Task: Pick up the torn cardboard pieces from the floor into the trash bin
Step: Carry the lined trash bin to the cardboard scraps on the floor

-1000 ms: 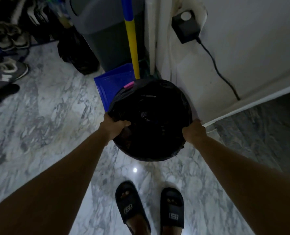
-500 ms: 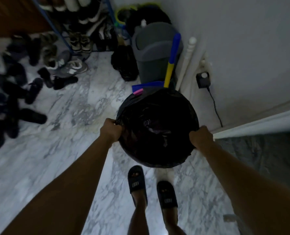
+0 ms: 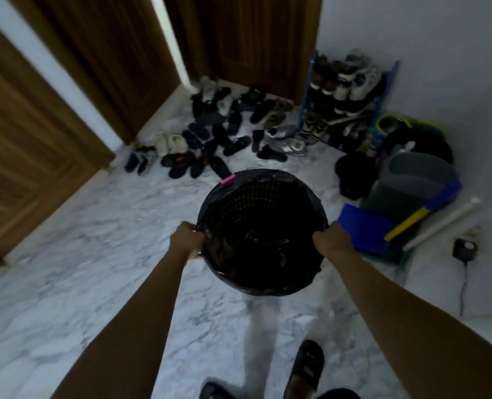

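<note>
Left hand [image 3: 188,240] and right hand [image 3: 332,240] are curled round opposite sides of the rim of the trash bin [image 3: 256,191], which is held between them over the marble floor [image 3: 95,254]; shoes [image 3: 210,139] are scattered beyond.

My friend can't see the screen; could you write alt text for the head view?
A person's left hand and right hand grip opposite sides of a black-lined trash bin over a marble floor. Beyond it lie scattered shoes, a shoe rack and a blue dustpan.
</note>
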Demonstrator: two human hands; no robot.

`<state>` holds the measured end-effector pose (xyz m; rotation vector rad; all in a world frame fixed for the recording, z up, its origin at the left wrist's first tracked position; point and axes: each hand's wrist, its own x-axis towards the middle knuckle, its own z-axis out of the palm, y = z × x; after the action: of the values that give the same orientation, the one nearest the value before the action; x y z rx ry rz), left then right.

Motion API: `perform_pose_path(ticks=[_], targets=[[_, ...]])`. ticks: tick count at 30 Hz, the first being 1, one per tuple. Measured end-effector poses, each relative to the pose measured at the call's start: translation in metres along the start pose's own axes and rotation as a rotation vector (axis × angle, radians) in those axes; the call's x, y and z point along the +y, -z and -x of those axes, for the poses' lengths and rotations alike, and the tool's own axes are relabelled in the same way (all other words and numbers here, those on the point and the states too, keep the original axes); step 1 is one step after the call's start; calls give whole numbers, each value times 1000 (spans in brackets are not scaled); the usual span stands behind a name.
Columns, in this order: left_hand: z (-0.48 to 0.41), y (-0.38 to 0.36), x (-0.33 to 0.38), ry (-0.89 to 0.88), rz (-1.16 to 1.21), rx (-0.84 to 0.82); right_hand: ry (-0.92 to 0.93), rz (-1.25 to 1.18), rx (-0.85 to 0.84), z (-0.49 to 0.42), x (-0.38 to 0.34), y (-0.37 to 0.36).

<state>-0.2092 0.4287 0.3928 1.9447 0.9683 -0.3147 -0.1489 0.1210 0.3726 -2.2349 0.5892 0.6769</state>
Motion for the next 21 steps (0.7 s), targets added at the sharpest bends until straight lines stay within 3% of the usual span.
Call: perform_pose_path(ticks=[13,21], targets=[[38,302,-250,308,278,314,365,427,-403,161,-188,-278],[-20,405,-361,527,369,416,438,617,-581,193,-278,-438]])
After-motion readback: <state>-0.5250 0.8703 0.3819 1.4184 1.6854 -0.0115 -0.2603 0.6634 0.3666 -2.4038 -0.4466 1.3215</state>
